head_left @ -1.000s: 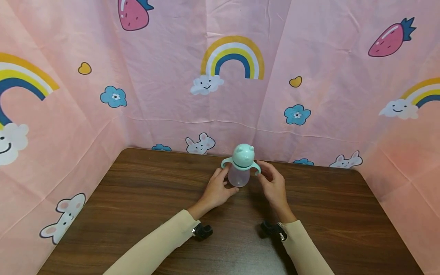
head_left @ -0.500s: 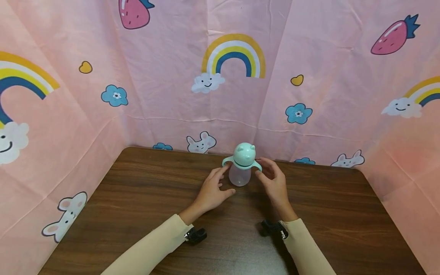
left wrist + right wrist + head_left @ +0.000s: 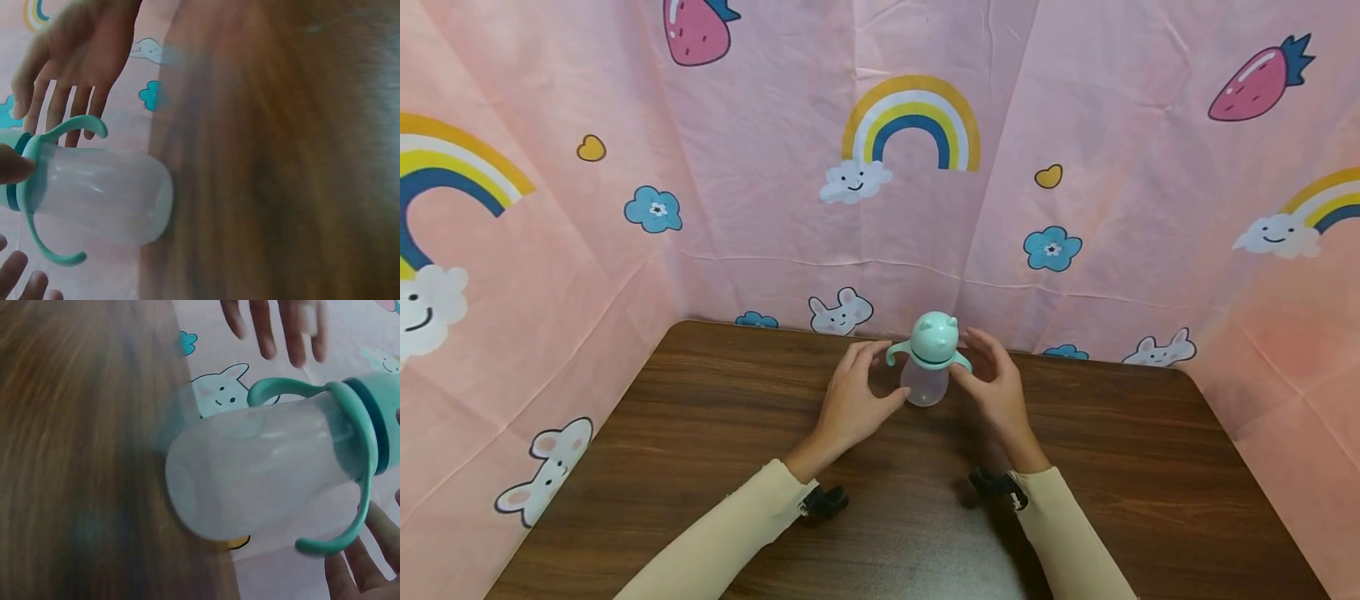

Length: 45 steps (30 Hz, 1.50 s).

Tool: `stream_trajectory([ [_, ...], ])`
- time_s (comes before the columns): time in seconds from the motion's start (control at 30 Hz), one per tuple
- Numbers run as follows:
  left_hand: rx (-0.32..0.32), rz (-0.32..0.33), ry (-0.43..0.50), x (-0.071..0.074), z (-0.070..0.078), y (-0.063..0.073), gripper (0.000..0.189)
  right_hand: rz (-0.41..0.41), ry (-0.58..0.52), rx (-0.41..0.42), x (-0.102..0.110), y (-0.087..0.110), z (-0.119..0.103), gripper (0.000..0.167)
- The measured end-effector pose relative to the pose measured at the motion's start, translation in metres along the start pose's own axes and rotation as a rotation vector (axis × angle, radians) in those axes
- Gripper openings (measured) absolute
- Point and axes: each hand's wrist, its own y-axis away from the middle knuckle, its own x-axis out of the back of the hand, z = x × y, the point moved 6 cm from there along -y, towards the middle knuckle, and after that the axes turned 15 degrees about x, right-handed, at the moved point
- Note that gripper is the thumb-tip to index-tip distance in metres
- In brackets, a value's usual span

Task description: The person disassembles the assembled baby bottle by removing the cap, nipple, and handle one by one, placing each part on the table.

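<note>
A baby bottle (image 3: 925,383) with a mint-green domed lid, two curved side handles and a cloudy clear body stands upright near the table's back edge. To its left, my left hand (image 3: 853,404) is spread, fingers beyond the left handle and thumb near the body. In the left wrist view, its thumb (image 3: 14,166) overlaps the collar. My right hand (image 3: 997,398) curves loosely around the right side, thumb right at that handle. The left wrist view shows the right palm (image 3: 94,47) with fingers extended behind a handle (image 3: 78,125). Neither hand grips the bottle.
The dark wood-grain table (image 3: 700,433) spreads out around the bottle. Behind it and along both sides hangs a pink cloth (image 3: 760,167) printed with rainbows, strawberries and rabbits. A small black wrist camera (image 3: 824,502) sits at the left cuff, another wrist camera (image 3: 992,485) at the right.
My left hand has drawn back from the bottle to the left and widened around the left handle. My right thumb has come slightly closer to the right handle. The bottle stays in place.
</note>
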Motion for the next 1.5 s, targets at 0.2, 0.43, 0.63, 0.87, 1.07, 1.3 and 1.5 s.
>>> stream_trajectory([
  [0.2,-0.065,0.005,0.003,-0.005,0.013,-0.014,0.078,-0.002,0.002,0.035,-0.008,-0.009,-0.006,0.067],
  [0.43,-0.094,-0.008,0.033,-0.020,0.022,-0.025,0.084,0.009,0.064,0.085,-0.017,-0.016,-0.013,0.070],
  [0.63,-0.072,-0.012,0.022,-0.029,0.027,-0.032,0.084,0.019,0.070,0.091,-0.023,-0.019,-0.016,0.070],
  [0.87,-0.060,-0.024,0.030,-0.032,0.027,-0.038,0.084,0.021,0.083,0.100,-0.025,-0.021,-0.015,0.072],
  [1.07,-0.062,-0.040,0.058,-0.035,0.024,-0.041,0.085,0.027,0.090,0.114,-0.025,-0.024,-0.014,0.073],
  [1.3,-0.025,-0.057,0.068,-0.041,0.019,-0.045,0.084,0.027,0.080,0.120,-0.027,-0.026,-0.014,0.073],
  [1.5,-0.003,-0.061,0.064,-0.046,0.016,-0.048,0.084,0.030,0.077,0.118,-0.030,-0.027,-0.016,0.072],
])
